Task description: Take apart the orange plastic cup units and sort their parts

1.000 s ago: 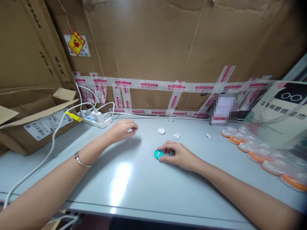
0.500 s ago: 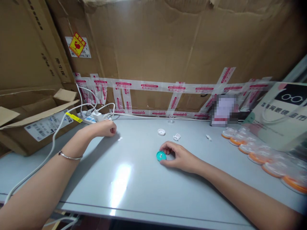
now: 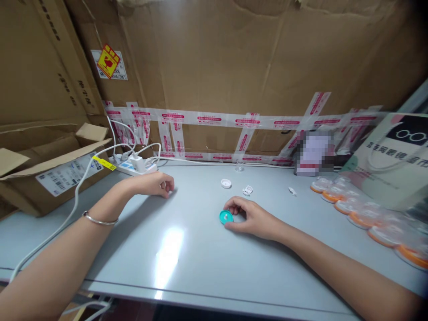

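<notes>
My right hand (image 3: 249, 217) grips the edge of a small round teal dish-like part (image 3: 226, 217) between thumb and fingers, just over the table. A small pale knob shows at the middle of the part. At the left, my left hand (image 3: 156, 183) reaches down to the table with fingertips drawn together; what they hold, if anything, is hidden. Beyond the right hand lie a white round cap (image 3: 226, 183) and a white openwork disc-shaped part (image 3: 248, 191). Farther right is a small white piece (image 3: 292, 191).
Clear domes with orange rims (image 3: 359, 214) line the right side before a printed bag (image 3: 384, 165). At the back stand a small clear cup (image 3: 239, 166) and a blurred upright object (image 3: 312, 154). A power strip (image 3: 137, 165) and an open carton (image 3: 56, 169) are at left.
My left hand has moved right and slightly down, its fingertips now over the spot where small white pieces lay. My right hand still holds the teal part in nearly the same place.
</notes>
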